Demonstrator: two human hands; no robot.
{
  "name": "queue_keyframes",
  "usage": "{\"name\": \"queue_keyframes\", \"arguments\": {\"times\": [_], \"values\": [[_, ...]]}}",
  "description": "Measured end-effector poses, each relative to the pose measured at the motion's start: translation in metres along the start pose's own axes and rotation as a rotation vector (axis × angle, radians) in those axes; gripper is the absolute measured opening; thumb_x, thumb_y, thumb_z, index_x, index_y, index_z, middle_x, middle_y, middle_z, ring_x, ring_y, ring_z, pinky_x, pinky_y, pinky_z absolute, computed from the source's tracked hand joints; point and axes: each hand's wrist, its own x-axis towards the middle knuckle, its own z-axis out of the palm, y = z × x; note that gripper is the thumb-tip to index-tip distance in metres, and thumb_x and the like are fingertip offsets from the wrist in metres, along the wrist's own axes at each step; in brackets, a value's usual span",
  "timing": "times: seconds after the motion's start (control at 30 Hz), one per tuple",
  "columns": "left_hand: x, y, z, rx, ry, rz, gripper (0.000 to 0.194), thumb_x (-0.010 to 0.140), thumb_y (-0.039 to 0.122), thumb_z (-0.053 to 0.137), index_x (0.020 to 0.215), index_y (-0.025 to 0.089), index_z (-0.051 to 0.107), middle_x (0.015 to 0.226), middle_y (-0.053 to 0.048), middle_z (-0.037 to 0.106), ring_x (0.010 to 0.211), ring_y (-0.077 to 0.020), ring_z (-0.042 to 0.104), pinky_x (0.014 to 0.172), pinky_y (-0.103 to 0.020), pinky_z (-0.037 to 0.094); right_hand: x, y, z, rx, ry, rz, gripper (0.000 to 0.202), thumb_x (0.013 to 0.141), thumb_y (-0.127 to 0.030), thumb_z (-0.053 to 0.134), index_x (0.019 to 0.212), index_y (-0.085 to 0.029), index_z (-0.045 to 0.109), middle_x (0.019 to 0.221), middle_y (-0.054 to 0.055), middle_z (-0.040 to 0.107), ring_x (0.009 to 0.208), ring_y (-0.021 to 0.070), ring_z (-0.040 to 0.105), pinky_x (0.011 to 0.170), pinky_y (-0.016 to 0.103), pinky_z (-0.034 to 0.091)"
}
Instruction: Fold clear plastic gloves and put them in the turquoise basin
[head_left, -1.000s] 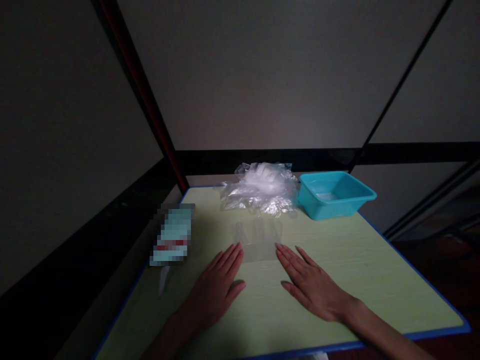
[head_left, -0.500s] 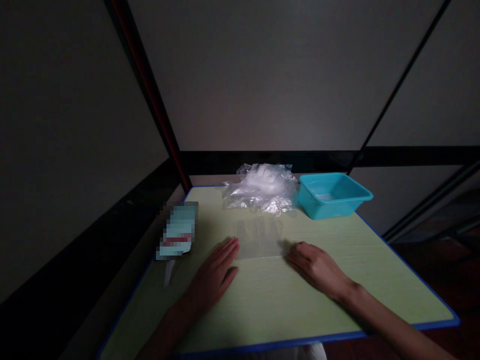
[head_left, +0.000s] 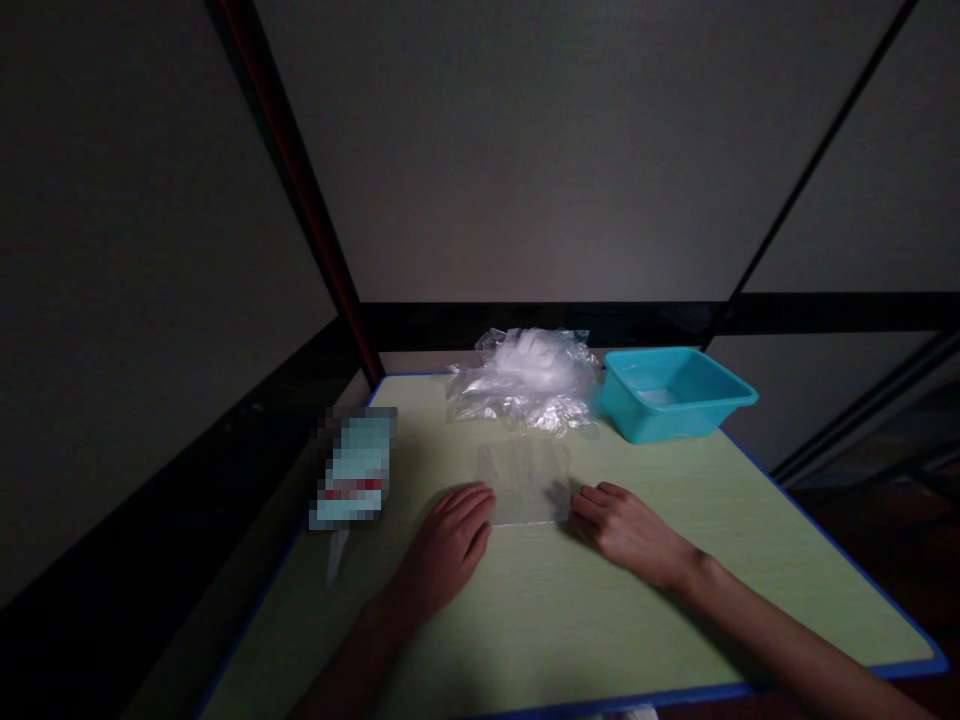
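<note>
A thin clear plastic glove (head_left: 527,485) lies flat on the pale green table (head_left: 540,620), its fingers pointing away from me. My left hand (head_left: 454,535) rests palm down at the glove's left edge, its fingers extended and covering the lower left corner. At the lower right edge, my right hand (head_left: 619,525) has its fingers curled and pressed together against the plastic. What its fingertips pinch is mostly hidden, but they meet the glove's edge.
Crumpled clear plastic (head_left: 529,380) lies at the table's back. A turquoise basin (head_left: 671,415) stands at the back right. On the left edge is a blurred-out pale green packet (head_left: 356,470) with a clear strip below. Wall panels rise behind.
My left hand has moved right onto the glove's edge. My right hand's fingers have curled in at the glove's right edge. The view has shifted slightly.
</note>
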Motion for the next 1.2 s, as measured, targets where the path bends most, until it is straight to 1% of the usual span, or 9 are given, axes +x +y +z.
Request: {"name": "queue_keyframes", "arguments": {"times": [0.2,0.33,0.43,0.57,0.7,0.8,0.9,1.07,1.2], "values": [[-0.001,0.0,0.002,-0.012,0.018,-0.016,0.031,0.079,0.015,0.044,0.108,0.016,0.054,0.107,-0.008,0.061,0.098,-0.02,0.055,0.087,-0.037,0.044,0.0,0.0,0.005,0.081,0.008,0.056,0.024,0.087,-0.013,0.038,0.07,-0.017,0.054,0.075,0.003,0.058,0.071,0.0159,0.051,0.06,0.028,0.036],[-0.002,0.0,0.003,-0.025,0.028,-0.029,0.031,0.078,0.015,0.045,0.107,0.017,0.055,0.106,-0.007,0.061,0.097,-0.02,0.055,0.087,-0.037,0.045,0.0,0.002,0.005,0.297,0.014,0.15,0.018,0.086,-0.016,0.038,0.079,-0.016,0.055,0.077,0.005,0.058,0.07,0.0157,0.054,0.062,0.027,0.041],[-0.002,0.0,0.003,-0.03,0.033,-0.04,0.031,0.077,0.016,0.046,0.107,0.019,0.055,0.106,-0.006,0.061,0.097,-0.02,0.056,0.087,-0.037,0.045,-0.002,0.003,0.007,0.465,0.033,0.212,0.021,0.088,-0.017,0.033,0.089,-0.016,0.054,0.079,0.005,0.06,0.069,0.0149,0.056,0.063,0.025,0.043],[-0.002,-0.001,0.004,-0.039,0.046,-0.035,0.031,0.076,0.017,0.048,0.106,0.018,0.056,0.105,-0.007,0.062,0.096,-0.0204,0.056,0.086,-0.037,0.045,-0.002,0.005,0.011,0.569,0.083,0.209,0.024,0.089,-0.02,0.032,0.095,-0.016,0.055,0.084,0.007,0.06,0.074,0.0159,0.058,0.067,0.026,0.046],[-0.002,-0.001,0.004,-0.049,0.058,-0.044,0.031,0.074,0.017,0.05,0.105,0.018,0.057,0.104,-0.007,0.062,0.095,-0.0207,0.056,0.085,-0.037,0.046,-0.001,0.005,0.016,0.636,0.171,0.188,0.028,0.091,-0.023,0.031,0.093,-0.017,0.059,0.087,0.007,0.061,0.081,0.0166,0.057,0.074,0.029,0.046],[-0.001,-0.001,0.004,-0.047,0.052,-0.047,0.03,0.074,0.018,0.051,0.103,0.019,0.058,0.103,-0.006,0.063,0.094,-0.0208,0.057,0.085,-0.037,0.046,0.0,0.007,0.015,0.724,0.235,0.269,0.026,0.09,-0.025,0.036,0.087,-0.017,0.06,0.086,0.007,0.061,0.082,0.017,0.056,0.073,0.03,0.046],[0.0,-0.002,0.004,-0.049,0.058,-0.047,0.028,0.075,0.018,0.05,0.102,0.018,0.058,0.103,-0.006,0.063,0.094,-0.0206,0.057,0.084,-0.037,0.046,0.002,0.01,0.011,0.824,0.272,0.327,0.024,0.089,-0.026,0.038,0.083,-0.017,0.06,0.084,0.007,0.06,0.078,0.0162,0.056,0.07,0.029,0.046],[0.001,-0.006,0.005,-0.099,0.127,-0.092,0.024,0.078,0.015,0.044,0.096,0.02,0.06,0.095,-0.005,0.065,0.087,-0.0181,0.06,0.081,-0.034,0.048,0.006,0.012,0.005,0.919,0.282,0.365,0.027,0.088,-0.03,0.039,0.081,-0.016,0.061,0.08,0.006,0.061,0.073,0.0157,0.058,0.065,0.027,0.046],[0.002,-0.01,0.005,-0.213,0.209,-0.171,0.018,0.079,0.016,0.044,0.086,0.02,0.06,0.087,-0.003,0.066,0.082,-0.0166,0.061,0.076,-0.032,0.049,0.009,0.015,0.004,0.939,0.317,0.387,0.026,0.087,-0.03,0.042,0.08,-0.016,0.062,0.079,0.006,0.062,0.072,0.0156,0.058,0.064,0.027,0.046]]}}
